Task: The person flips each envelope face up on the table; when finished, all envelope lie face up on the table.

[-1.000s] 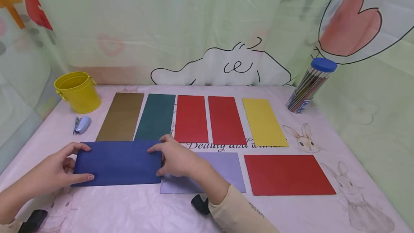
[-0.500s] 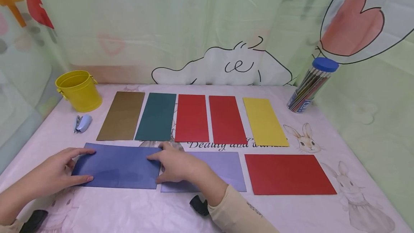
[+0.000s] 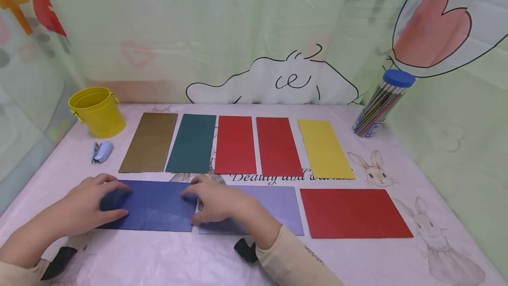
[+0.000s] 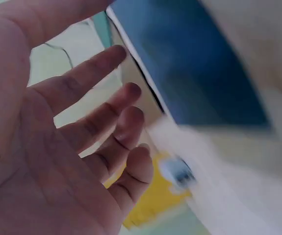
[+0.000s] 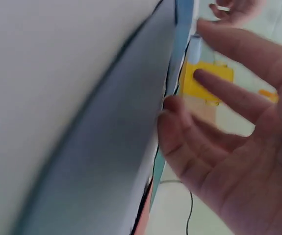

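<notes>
A dark blue paper card [image 3: 156, 206] lies on the table at the front left. My left hand [image 3: 85, 202] hovers over its left end, fingers and thumb spread; in the left wrist view the visible fingers [image 4: 99, 63] are extended with nothing between them. At the card's right end is my right hand [image 3: 220, 200], thumb and fingers apart near the edge. In the right wrist view those fingers [image 5: 234, 93] are loosely bent and grip nothing visible. A lavender card [image 3: 274, 208], partly covered by the right hand and forearm, lies just right of the blue one.
Behind stands a row of brown [image 3: 151, 142], green [image 3: 192, 143], two red and yellow cards [image 3: 325, 149] lying flat. Another red card [image 3: 355, 213] is front right. A yellow bucket [image 3: 97, 114], light-blue stapler [image 3: 101, 152] and pencil tub [image 3: 381, 107] sit near the sides.
The blue card has come down onto the table and slightly toward me, off the lavender card's edge. My left hand has let go of its left end and shifted right above it.
</notes>
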{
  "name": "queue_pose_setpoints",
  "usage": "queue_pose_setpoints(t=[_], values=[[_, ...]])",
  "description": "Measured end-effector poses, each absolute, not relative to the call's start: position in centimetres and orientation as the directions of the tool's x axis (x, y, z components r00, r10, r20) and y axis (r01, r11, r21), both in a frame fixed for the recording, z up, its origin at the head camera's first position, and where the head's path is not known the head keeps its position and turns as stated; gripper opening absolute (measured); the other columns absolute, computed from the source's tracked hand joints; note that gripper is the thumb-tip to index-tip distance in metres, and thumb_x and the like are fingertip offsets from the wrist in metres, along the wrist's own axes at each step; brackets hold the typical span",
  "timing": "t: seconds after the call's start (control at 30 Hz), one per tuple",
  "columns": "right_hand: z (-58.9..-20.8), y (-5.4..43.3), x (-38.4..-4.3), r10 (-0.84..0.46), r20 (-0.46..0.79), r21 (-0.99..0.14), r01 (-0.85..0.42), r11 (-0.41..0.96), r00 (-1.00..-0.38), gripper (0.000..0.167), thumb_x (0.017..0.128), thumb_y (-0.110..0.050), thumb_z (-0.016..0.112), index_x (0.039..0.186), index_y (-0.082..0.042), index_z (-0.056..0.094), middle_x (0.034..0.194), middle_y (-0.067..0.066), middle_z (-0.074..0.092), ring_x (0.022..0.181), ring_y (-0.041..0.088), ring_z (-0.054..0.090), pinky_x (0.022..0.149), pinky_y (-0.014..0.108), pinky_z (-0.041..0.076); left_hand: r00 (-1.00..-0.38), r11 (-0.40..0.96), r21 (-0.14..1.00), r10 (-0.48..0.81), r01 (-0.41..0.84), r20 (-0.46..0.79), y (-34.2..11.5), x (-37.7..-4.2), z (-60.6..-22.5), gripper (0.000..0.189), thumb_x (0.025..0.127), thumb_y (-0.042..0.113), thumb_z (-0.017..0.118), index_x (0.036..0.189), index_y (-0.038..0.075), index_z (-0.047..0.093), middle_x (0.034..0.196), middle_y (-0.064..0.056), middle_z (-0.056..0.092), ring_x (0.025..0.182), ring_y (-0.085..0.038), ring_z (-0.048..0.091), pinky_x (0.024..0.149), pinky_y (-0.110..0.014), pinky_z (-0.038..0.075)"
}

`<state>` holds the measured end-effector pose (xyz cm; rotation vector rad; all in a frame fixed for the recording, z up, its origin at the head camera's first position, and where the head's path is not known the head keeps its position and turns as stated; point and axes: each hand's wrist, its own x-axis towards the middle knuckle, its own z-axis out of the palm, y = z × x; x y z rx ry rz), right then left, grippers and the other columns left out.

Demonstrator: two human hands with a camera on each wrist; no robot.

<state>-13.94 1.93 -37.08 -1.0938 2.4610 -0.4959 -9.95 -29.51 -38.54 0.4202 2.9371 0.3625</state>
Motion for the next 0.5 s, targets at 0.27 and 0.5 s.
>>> queue_pose_setpoints(t=[0.27,0.5], values=[[-35.8,5.5,-14.7,-0.729,-0.255,-0.500,-0.559,0.661,-0.635,0.060,0.084,-0.027,0.081,0.140,-0.021,0.061,0.141,0.003,0.049,0.107,0.011,0.056,0.089,0.028,0.050,-0.918,0.865,0.325,0.395,0.382,0.026,-22.7,-11.5,-36.1,0.057,0.084,0.037,0.081,0.131,0.009,0.064,0.125,-0.014,0.060,0.114,-0.041,0.054,0.093,-0.064,0.043],[-34.3,13.7,-14.8,-0.636,-0.293,-0.531,-0.432,0.729,-0.713,0.068,0.075,-0.028,0.090,0.137,-0.021,0.062,0.135,0.000,0.051,0.115,0.020,0.054,0.089,0.036,0.053,-0.859,0.772,0.403,0.506,0.491,0.077,-14.9,-12.8,-35.9,0.056,0.087,0.030,0.079,0.136,0.009,0.060,0.131,-0.011,0.058,0.122,-0.036,0.051,0.098,-0.063,0.039]])
